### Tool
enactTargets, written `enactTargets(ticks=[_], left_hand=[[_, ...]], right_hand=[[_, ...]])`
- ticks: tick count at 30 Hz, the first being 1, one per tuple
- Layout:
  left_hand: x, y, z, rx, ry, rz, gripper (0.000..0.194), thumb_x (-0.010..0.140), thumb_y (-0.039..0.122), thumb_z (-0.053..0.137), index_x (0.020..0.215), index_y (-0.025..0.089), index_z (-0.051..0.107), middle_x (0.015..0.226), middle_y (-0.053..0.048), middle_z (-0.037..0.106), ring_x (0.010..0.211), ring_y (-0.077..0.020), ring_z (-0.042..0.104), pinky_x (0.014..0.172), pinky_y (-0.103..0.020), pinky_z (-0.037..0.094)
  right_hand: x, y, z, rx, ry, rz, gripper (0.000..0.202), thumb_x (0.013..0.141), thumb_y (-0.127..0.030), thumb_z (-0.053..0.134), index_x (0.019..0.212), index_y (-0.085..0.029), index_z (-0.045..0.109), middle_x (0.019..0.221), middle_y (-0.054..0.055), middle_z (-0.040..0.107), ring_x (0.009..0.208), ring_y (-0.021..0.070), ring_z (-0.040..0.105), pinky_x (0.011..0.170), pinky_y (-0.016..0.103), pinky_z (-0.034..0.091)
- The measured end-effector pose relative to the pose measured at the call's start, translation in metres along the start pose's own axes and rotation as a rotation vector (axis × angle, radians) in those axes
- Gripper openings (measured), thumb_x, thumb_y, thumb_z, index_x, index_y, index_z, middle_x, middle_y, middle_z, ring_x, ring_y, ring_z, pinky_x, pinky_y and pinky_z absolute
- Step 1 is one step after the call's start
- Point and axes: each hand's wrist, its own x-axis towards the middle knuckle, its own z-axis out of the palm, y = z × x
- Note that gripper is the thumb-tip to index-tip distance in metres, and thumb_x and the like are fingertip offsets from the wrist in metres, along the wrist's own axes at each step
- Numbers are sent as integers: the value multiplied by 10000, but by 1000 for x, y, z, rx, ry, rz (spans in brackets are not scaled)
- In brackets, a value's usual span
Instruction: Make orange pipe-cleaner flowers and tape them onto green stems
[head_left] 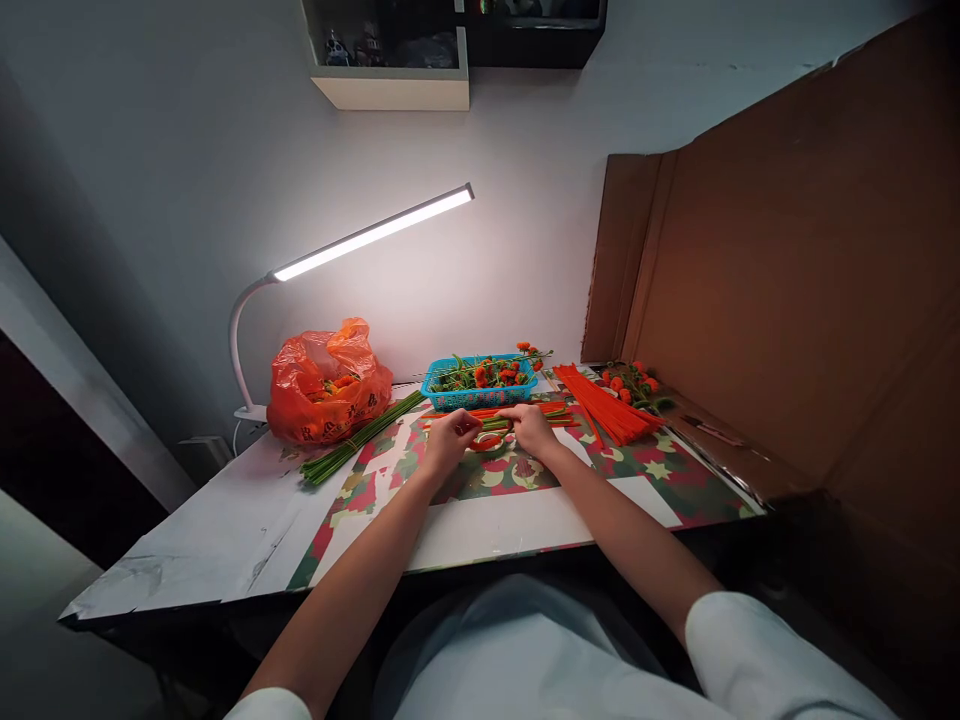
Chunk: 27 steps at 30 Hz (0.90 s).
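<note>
My left hand is over the middle of the table, thumb and fingertips pinched together; what they hold is too small to make out. My right hand faces it a short way off, index finger reaching left and the other fingers curled, its grip partly hidden. Between the hands shows a curved orange fuzzy piece, like a bent pipe cleaner. Just behind the fingertips lie green stems and orange pipe cleaners. A thick fan of orange pipe cleaners lies right of my right hand.
A blue basket of orange flowers with green stems stands behind my hands. Left are a bundle of green stems and a red plastic bag. More orange flowers lie right, by a tall cardboard sheet. A lit lamp hangs overhead.
</note>
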Motion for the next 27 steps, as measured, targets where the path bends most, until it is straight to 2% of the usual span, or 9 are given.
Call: enactTargets(ticks=[6, 18, 24, 27], left_hand=[[-1, 3, -2, 39, -8, 30, 97, 726, 296, 624, 719, 201, 642, 667, -7, 674, 591, -149, 607, 567, -249, 463], [-2, 10, -2, 72, -41, 59, 147, 745, 345, 614, 715, 204, 647, 697, -15, 687, 633, -160, 604, 614, -266, 458], [0, 7, -1, 51, 0, 29, 181, 768, 385, 606, 754, 207, 634, 684, -9, 671, 586, -148, 597, 569, -259, 471], [1, 3, 0, 0, 44, -1, 260, 734, 413, 657, 883, 200, 639, 775, -36, 700, 675, -178, 654, 601, -281, 513]], right_hand=[[2, 6, 2, 41, 13, 12, 461, 767, -41, 382, 980, -208, 755, 813, 42, 710, 689, 129, 638, 664, 216, 482], [-4, -4, 1, -81, -21, 19, 476, 765, -7, 418, 1046, -228, 733, 929, 35, 706, 726, 119, 632, 663, 186, 455], [-9, -18, -3, -215, -2, -18, 416, 858, -119, 434, 1161, -267, 677, 986, 46, 717, 844, 171, 644, 718, 224, 449], [-9, -23, -4, -242, 38, 28, 388, 901, -186, 423, 1225, -250, 628, 865, 54, 727, 767, 178, 642, 692, 238, 433]])
